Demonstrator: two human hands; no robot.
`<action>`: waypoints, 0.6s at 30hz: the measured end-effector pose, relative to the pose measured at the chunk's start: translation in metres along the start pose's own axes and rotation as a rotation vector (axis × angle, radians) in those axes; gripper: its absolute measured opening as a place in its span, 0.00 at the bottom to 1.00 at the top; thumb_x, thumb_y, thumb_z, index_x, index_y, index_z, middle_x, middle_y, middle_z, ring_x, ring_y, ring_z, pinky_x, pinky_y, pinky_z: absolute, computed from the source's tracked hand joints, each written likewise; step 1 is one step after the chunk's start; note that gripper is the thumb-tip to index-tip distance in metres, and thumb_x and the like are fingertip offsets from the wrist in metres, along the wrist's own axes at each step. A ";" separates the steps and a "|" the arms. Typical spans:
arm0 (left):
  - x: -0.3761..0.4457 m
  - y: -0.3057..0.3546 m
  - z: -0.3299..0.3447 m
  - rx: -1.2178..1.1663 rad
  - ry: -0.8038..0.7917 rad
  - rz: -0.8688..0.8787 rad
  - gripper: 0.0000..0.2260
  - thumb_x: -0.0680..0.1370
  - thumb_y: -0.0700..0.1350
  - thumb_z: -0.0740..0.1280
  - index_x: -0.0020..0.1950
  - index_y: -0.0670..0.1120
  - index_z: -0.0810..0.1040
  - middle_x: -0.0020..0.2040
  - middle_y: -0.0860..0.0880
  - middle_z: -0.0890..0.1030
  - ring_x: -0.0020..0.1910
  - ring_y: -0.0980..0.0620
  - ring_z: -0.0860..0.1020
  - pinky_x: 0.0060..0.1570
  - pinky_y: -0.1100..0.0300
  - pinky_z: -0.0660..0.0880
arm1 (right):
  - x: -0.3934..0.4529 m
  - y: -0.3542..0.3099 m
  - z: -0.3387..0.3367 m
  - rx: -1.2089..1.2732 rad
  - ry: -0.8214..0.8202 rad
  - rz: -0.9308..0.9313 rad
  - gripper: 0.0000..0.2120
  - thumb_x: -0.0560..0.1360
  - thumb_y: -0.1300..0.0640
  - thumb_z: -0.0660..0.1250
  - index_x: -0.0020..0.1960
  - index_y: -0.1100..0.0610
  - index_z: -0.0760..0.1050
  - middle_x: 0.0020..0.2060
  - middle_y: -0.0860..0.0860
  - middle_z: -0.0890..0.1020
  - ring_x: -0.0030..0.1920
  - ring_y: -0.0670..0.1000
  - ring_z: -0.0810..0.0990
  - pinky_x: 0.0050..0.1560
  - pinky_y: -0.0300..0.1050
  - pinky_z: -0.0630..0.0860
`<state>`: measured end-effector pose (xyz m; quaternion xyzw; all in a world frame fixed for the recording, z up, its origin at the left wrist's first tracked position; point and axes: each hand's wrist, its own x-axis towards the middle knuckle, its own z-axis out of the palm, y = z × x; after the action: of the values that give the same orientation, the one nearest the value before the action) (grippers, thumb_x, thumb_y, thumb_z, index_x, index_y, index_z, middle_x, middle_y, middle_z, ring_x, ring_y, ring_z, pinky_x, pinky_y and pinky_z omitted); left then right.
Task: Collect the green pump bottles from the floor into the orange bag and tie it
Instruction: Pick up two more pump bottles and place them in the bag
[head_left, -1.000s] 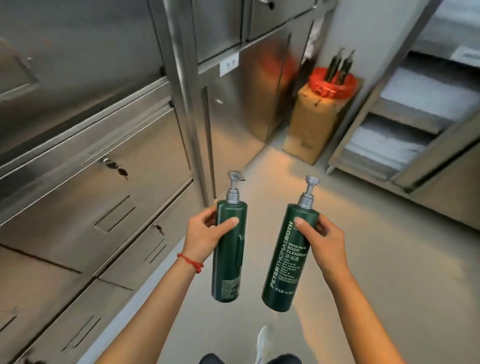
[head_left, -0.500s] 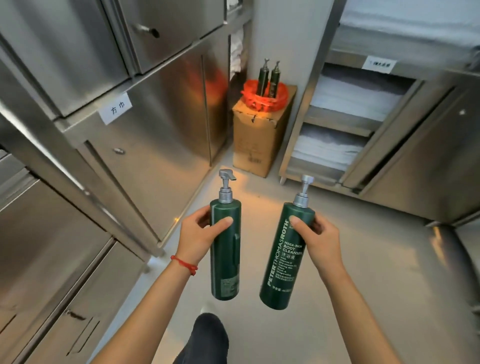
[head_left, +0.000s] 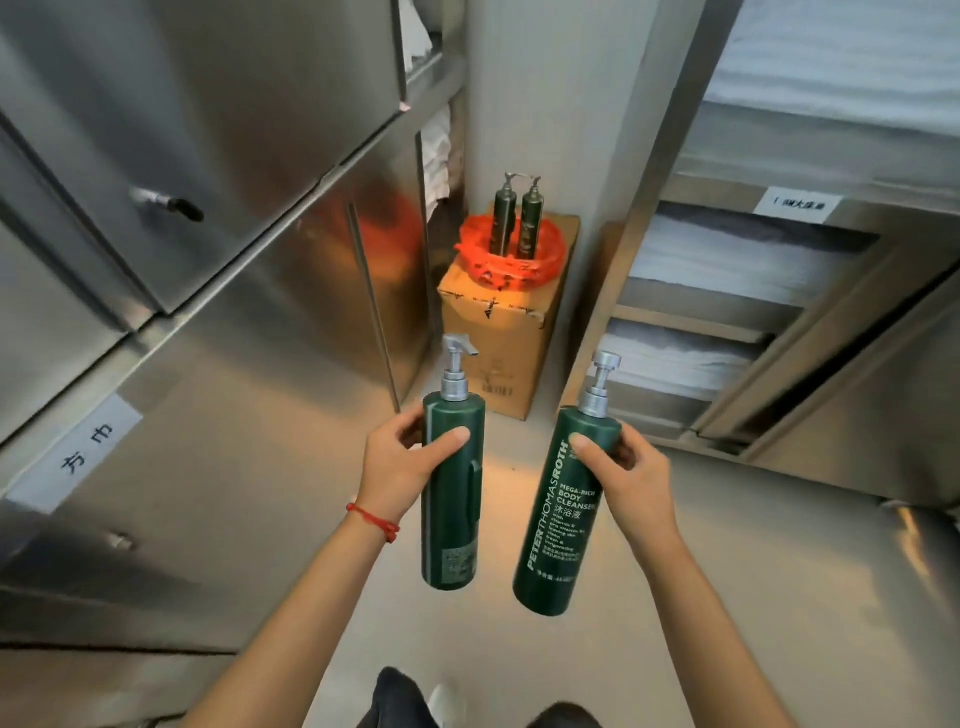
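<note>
My left hand (head_left: 402, 460) grips one green pump bottle (head_left: 451, 493) near its shoulder, held upright in front of me. A second green pump bottle (head_left: 561, 525), with white lettering on its side, is held the same way in my right hand (head_left: 631, 473). Straight ahead in the corner, the orange bag (head_left: 506, 260) lies open on top of a cardboard box (head_left: 498, 343). Two more green pump bottles (head_left: 517, 218) stand upright inside the bag.
Steel cabinets (head_left: 218, 312) with labelled doors line the left side. Open steel shelves (head_left: 727, 291) stacked with folded white linen stand on the right. A grey floor (head_left: 753, 597) runs between them up to the box. My legs show at the bottom edge.
I have walked closer to the corner, so the box and orange bag appear larger and more central. Both hands keep the same hold on their bottles.
</note>
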<state>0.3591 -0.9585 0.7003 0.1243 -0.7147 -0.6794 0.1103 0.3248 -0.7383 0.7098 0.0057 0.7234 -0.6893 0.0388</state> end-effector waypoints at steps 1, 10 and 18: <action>0.020 0.001 0.004 0.007 -0.006 -0.003 0.12 0.67 0.42 0.73 0.46 0.56 0.78 0.45 0.55 0.82 0.43 0.57 0.81 0.37 0.69 0.77 | 0.017 -0.002 0.002 -0.002 0.006 0.005 0.09 0.68 0.60 0.72 0.47 0.53 0.78 0.39 0.46 0.84 0.40 0.42 0.82 0.38 0.32 0.76; 0.181 -0.006 0.058 0.047 -0.019 -0.006 0.13 0.67 0.43 0.73 0.50 0.52 0.78 0.47 0.51 0.82 0.48 0.50 0.80 0.45 0.59 0.76 | 0.192 -0.003 -0.001 -0.060 -0.004 -0.029 0.12 0.68 0.57 0.72 0.51 0.54 0.78 0.44 0.48 0.83 0.43 0.43 0.82 0.40 0.32 0.76; 0.298 0.003 0.094 0.044 0.095 0.010 0.13 0.67 0.41 0.74 0.45 0.57 0.78 0.45 0.58 0.82 0.44 0.61 0.80 0.41 0.69 0.75 | 0.331 -0.014 -0.004 -0.040 -0.034 -0.023 0.13 0.67 0.57 0.73 0.50 0.49 0.77 0.45 0.48 0.83 0.45 0.45 0.82 0.41 0.32 0.76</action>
<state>0.0469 -0.9675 0.6950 0.1553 -0.7240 -0.6563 0.1450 -0.0057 -0.7503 0.7027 -0.0150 0.7361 -0.6753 0.0431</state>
